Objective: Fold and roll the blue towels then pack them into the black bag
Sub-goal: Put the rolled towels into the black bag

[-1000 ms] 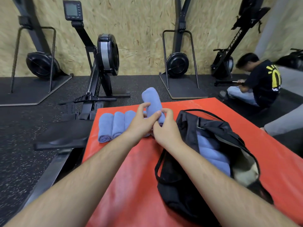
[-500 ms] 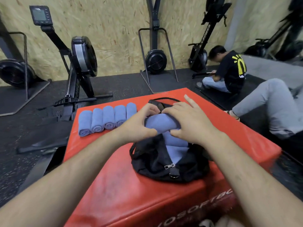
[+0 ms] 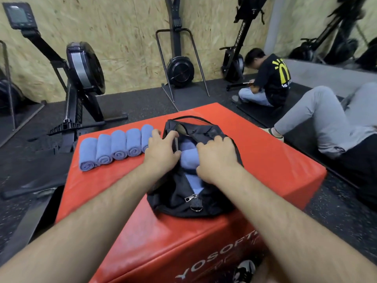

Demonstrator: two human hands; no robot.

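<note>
Blue cloth shows between the two hands: a rolled towel [image 3: 188, 159] lies in the open mouth of the black bag [image 3: 175, 193], right between the thumbs, with more blue towel under it nearer the wrists. The left hand [image 3: 163, 153] has its fingers bent over the bag's left rim and its thumb against the roll; whether it truly grips the rim I cannot tell. The right hand [image 3: 216, 158] is curled over the right end of the roll, fingertips hidden on its far side. Below the wrists, at the bag's near end, hangs a metal zip pull [image 3: 190, 198]. Just left of the left hand a row of towels [image 3: 114, 148], five rolls side by side, lies on the red worktop [image 3: 265, 160], the nearest roll partly behind the fingers. Beyond the hands stands a rowing machine [image 3: 83, 70], and farther right a person [image 3: 271, 82] sits on the floor.
</note>
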